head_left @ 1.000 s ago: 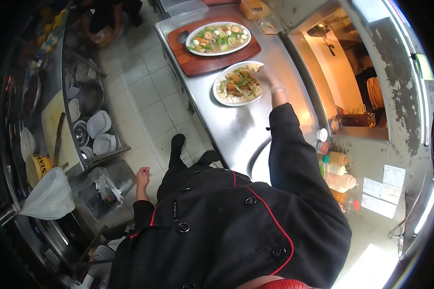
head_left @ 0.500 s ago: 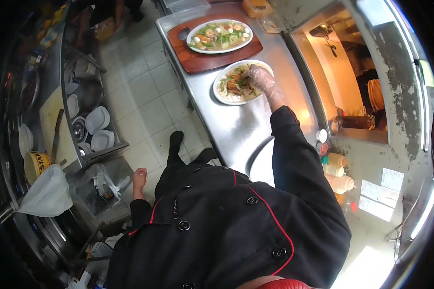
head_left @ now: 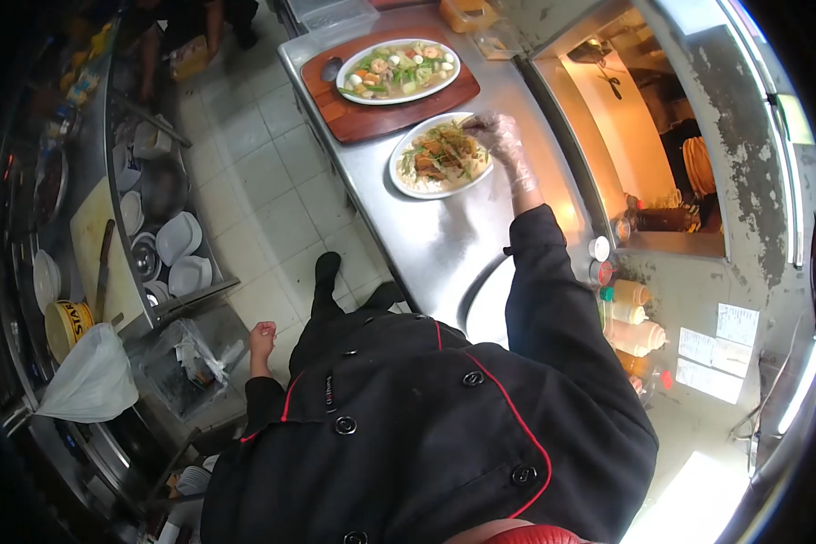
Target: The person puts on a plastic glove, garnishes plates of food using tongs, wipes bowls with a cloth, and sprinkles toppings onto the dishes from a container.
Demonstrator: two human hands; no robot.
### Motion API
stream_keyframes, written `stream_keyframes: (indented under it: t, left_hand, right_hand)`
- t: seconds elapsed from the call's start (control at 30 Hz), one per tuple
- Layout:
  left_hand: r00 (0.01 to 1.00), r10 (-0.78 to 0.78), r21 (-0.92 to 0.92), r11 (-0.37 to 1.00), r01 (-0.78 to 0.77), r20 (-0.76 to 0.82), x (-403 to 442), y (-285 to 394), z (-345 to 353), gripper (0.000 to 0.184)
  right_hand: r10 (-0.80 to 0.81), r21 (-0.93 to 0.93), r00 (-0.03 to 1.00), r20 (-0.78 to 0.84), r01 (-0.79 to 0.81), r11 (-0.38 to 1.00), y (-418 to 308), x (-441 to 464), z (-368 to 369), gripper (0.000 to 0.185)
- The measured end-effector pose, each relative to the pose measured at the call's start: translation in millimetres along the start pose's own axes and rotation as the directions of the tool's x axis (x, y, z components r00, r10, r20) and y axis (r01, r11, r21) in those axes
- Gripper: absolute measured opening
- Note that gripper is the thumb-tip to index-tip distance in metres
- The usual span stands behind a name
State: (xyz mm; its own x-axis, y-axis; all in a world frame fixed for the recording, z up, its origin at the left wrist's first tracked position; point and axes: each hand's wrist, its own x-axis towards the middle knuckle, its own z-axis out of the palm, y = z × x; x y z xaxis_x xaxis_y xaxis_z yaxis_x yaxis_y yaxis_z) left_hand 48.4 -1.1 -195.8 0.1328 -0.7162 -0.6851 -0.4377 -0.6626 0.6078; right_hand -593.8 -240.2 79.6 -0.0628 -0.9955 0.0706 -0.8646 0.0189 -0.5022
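My right hand, in a clear plastic glove, is over the right edge of a white oval plate. Its fingers are bent together and point down at the food; whatever they may hold is hidden. On that plate lie pale shreds topped with brown pieces and green strips. Behind it, a second oval dish of mixed vegetables, shrimp and small eggs rests on a reddish wooden board. My left hand hangs bare at my side, fingers curled, with nothing visible in them.
The steel counter runs beside a lit pass-through window. Squeeze bottles stand along the wall. To the left, a shelf holds white bowls, and a knife lies on a cutting board. Another person stands at the far left.
My right hand has lifted and shifted right, from the middle of the food to the plate's edge, uncovering more of the topping. My left hand stays at my side.
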Motion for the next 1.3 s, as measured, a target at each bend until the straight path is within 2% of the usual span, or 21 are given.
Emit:
stream_keyframes:
  t: [0.1, 0.2, 0.3, 0.4, 0.5, 0.53, 0.63, 0.67, 0.77, 0.8, 0.87, 0.97, 1.03, 1.07, 1.13, 1.2, 1.23, 1.27, 1.3]
  left_hand:
    - [1.000, -0.011, -0.006, 1.000, 0.011, -0.003, -3.6, 4.2, -1.2, 0.016]
    - [1.000, -0.010, -0.025, 1.000, 0.010, 0.006, -2.8, 8.0, 3.3, 0.017]
    - [1.000, 0.022, -0.032, 0.999, -0.021, 0.016, -1.7, 12.8, 1.4, 0.018]
    - [1.000, 0.012, -0.022, 1.000, -0.011, 0.017, -0.8, 12.7, 2.0, 0.018]
    - [0.999, 0.032, -0.015, 0.999, -0.032, 0.005, 0.1, 11.7, 1.3, 0.016]
    - [0.999, 0.037, -0.018, 0.999, -0.037, 0.004, -1.9, 12.8, 0.6, 0.016]
    - [1.000, 0.023, -0.009, 1.000, -0.023, 0.015, 1.0, 6.5, -0.8, 0.014]
    - [1.000, 0.014, 0.000, 1.000, -0.014, 0.024, 0.6, 5.4, -1.7, 0.014]
    - [1.000, 0.009, -0.020, 1.000, -0.009, 0.027, -2.5, 4.4, -0.2, 0.013]
    - [0.999, 0.001, -0.016, 1.000, 0.000, 0.044, -2.1, 4.7, 0.1, 0.013]
    - [0.995, -0.004, 0.007, 1.000, 0.003, 0.096, 1.6, 9.3, 2.1, 0.013]
    - [0.968, 0.154, 0.028, 0.986, -0.162, 0.196, 7.9, 19.9, 4.1, 0.013]
    - [0.951, 0.093, -0.051, 0.995, -0.081, 0.294, 13.1, 44.9, 5.1, 0.013]
    - [0.942, 0.099, -0.048, 0.995, -0.088, 0.320, 28.9, 41.9, 4.6, 0.014]
    - [0.923, 0.097, -0.036, 0.995, -0.091, 0.373, 84.8, 2.3, 7.8, 0.015]
    - [0.876, 0.294, -0.077, 0.955, -0.287, 0.382, 116.1, -4.1, 15.3, 0.016]
    - [0.845, 0.387, -0.113, 0.921, -0.372, 0.371, 125.8, 3.6, 20.7, 0.016]
    - [0.879, 0.045, -0.384, 0.909, 0.160, 0.474, 135.0, 19.8, 23.7, 0.014]
    - [0.865, 0.152, -0.277, 0.961, -0.016, 0.478, 139.2, 24.6, 24.0, 0.014]
  right_hand:
    - [-0.017, 0.036, 0.998, 0.055, 0.015, 0.999, 2.8, -1.2, 10.4, 0.017]
    - [0.057, -0.042, 0.997, -0.045, -0.059, 0.997, 2.0, -1.2, 18.0, 0.017]
    - [0.164, 0.069, 0.986, -0.011, -0.163, 0.984, -4.9, -5.3, 18.5, 0.017]
    - [0.154, -0.041, 0.988, -0.003, -0.154, 0.987, 4.2, -4.9, 23.2, 0.018]
    - [0.291, 0.030, 0.942, -0.168, -0.290, 0.957, 25.8, -5.9, 25.5, 0.018]
    - [0.264, 0.056, 0.943, -0.201, -0.258, 0.965, 33.4, -8.1, 24.3, 0.018]
    - [0.366, 0.233, 0.900, -0.238, -0.313, 0.921, 33.0, -20.3, 5.7, 0.020]
    - [0.386, 0.406, 0.878, -0.283, -0.255, 0.878, 37.0, -22.2, 4.8, 0.020]
    - [0.498, 0.604, 0.844, -0.197, -0.295, 0.741, 45.5, -46.3, -12.2, 0.020]
    - [0.538, 0.700, 0.830, -0.145, -0.299, 0.649, 38.9, -56.5, -22.0, 0.018]
    - [0.579, 0.781, 0.804, -0.134, -0.274, 0.561, 37.8, -81.0, -33.9, 0.017]
    - [0.599, 0.830, 0.788, -0.143, -0.234, 0.507, 39.8, -132.7, -57.1, 0.018]
    - [0.644, 0.827, 0.746, -0.171, -0.247, 0.505, 38.7, -175.0, -71.5, 0.018]
    - [0.676, 0.846, 0.710, -0.194, -0.227, 0.482, 41.1, -199.7, -78.9, 0.019]
    - [0.739, 0.824, 0.634, -0.226, -0.281, 0.492, 42.9, -256.3, -100.6, 0.019]
    - [0.771, 0.780, 0.566, -0.294, -0.324, 0.535, 50.4, -312.2, -116.0, 0.019]
    - [0.794, 0.719, 0.500, -0.344, -0.403, 0.566, 55.9, -340.0, -125.1, 0.018]
    - [0.814, 0.765, 0.440, -0.380, -0.345, 0.544, 54.2, -365.9, -135.2, 0.018]
    - [0.830, 0.805, 0.383, -0.406, -0.280, 0.523, 52.2, -390.7, -144.3, 0.018]
